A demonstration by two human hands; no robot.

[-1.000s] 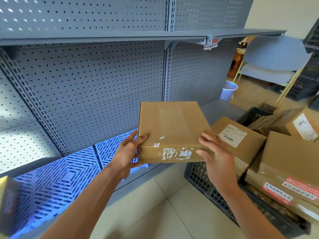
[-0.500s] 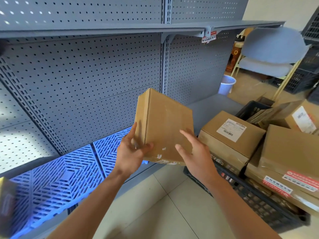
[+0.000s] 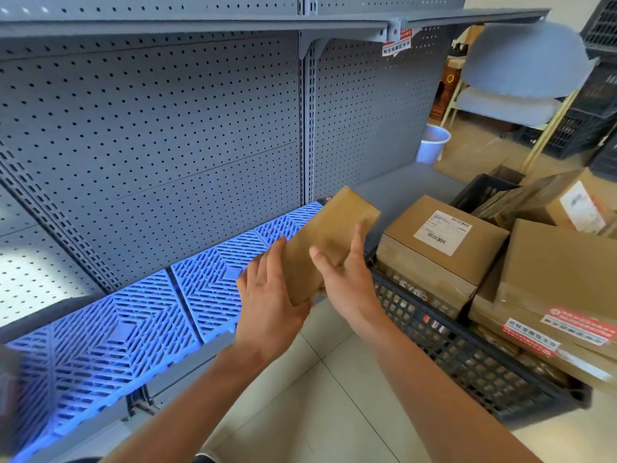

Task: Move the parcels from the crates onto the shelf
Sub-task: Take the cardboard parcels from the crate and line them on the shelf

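Observation:
A plain brown cardboard parcel point(image 3: 334, 225) stands on its edge, tilted, just above the right end of the blue slatted mat point(image 3: 150, 315) on the bottom shelf point(image 3: 400, 188). My left hand point(image 3: 267, 302) holds its left face, thumb hooked round the near lower corner. My right hand point(image 3: 347, 282) presses straight fingers against its right face, thumb lying on the narrow top edge. To the right a black crate point(image 3: 467, 355) holds several more parcels, among them a labelled box point(image 3: 444, 242) and a larger box point(image 3: 561, 262).
Grey pegboard backs the shelf unit, and an upper shelf board point(image 3: 200, 26) runs overhead. A white basket point(image 3: 430, 145) stands past the shelf's right end, and a grey chair point(image 3: 521, 61) behind the crates. Tiled floor lies below my arms.
The parcel has turned from flat to standing on its edge and has come down toward the blue mat. My right hand has shifted from its near edge to its right face.

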